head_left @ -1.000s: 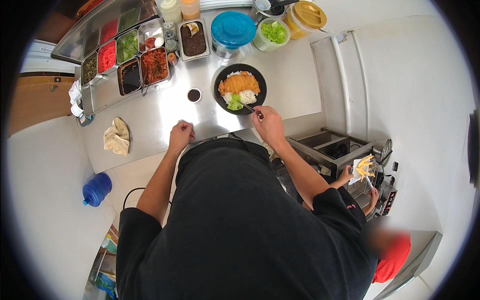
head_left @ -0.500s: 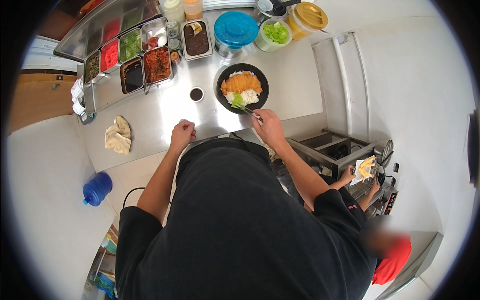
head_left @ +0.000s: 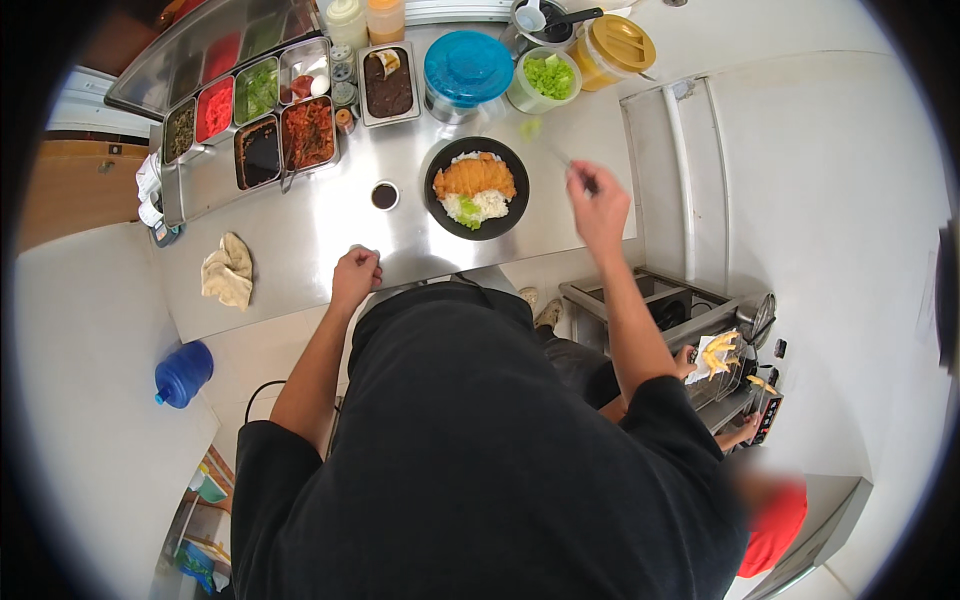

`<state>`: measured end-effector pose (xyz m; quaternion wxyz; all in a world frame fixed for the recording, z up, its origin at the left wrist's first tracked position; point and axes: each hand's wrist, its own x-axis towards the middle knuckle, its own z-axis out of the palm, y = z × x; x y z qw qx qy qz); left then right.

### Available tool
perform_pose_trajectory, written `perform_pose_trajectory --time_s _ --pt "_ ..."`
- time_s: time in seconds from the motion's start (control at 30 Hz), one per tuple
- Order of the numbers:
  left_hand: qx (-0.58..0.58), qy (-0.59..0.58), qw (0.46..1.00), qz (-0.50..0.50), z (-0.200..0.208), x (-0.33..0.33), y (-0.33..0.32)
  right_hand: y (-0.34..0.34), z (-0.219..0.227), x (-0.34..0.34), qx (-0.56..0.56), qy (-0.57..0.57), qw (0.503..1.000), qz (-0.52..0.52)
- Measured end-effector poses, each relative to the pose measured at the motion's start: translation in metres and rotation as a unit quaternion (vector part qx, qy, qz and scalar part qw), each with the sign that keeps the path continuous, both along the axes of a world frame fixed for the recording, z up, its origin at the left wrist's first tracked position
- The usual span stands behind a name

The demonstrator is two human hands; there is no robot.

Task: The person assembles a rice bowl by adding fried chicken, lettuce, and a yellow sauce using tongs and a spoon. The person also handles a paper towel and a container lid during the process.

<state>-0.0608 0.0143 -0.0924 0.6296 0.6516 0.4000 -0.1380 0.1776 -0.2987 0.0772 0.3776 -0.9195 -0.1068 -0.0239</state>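
My right hand (head_left: 600,205), raised to the right of the black bowl (head_left: 523,192), is closed on slim metal tongs (head_left: 556,148), blurred by motion. A bit of green lettuce (head_left: 530,128) shows at their far end. White rice (head_left: 490,205) fills the bowl, with a sliced golden breaded cutlet (head_left: 474,178) on top and some lettuce on the near side. At the counter's front edge rests my left hand (head_left: 357,274), its fingers curled closed; whatever they may hold is hidden. Between that hand and the bowl stands a small cup of dark sauce (head_left: 384,195).
Topping pans (head_left: 308,130) line the counter's left back. Behind the bowl stand a dark sauce pan (head_left: 390,90), a blue-lidded container (head_left: 467,68) and a lettuce tub (head_left: 548,78). A cloth (head_left: 228,270) lies left. At right, a co-worker holds a fryer basket (head_left: 716,365) with fried pieces.
My right hand has lifted the tongs off the bowl and swung up and right, toward the lettuce tub. Lettuce stays on the rice. My left hand remains at the counter edge.
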Motion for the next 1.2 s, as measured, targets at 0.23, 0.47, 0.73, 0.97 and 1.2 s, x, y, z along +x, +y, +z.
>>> perform_pose_trajectory --time_s 0.23,0.47,0.73,0.97,1.2 --pt "-0.004 -0.013 1.0 0.014 -0.004 -0.003 -0.002 0.023 -0.04 0.113 -0.068 -0.028 0.995 -0.063" --pt "0.03 -0.01 0.999 0.009 0.007 0.0 -0.007 -0.004 -0.027 0.051 -0.032 -0.071 0.997 -0.014" --pt "0.012 0.004 1.0 -0.004 0.003 0.0 -0.002 -0.006 -0.045 -0.068 -0.048 0.06 0.973 0.215" --pt "0.001 0.0 1.0 -0.018 0.0 0.0 0.003 -0.007 -0.049 -0.071 -0.114 0.007 0.961 0.253" --pt "-0.001 -0.01 1.0 -0.016 0.003 -0.002 0.002 -0.003 -0.053 -0.072 -0.131 0.06 0.959 0.244"
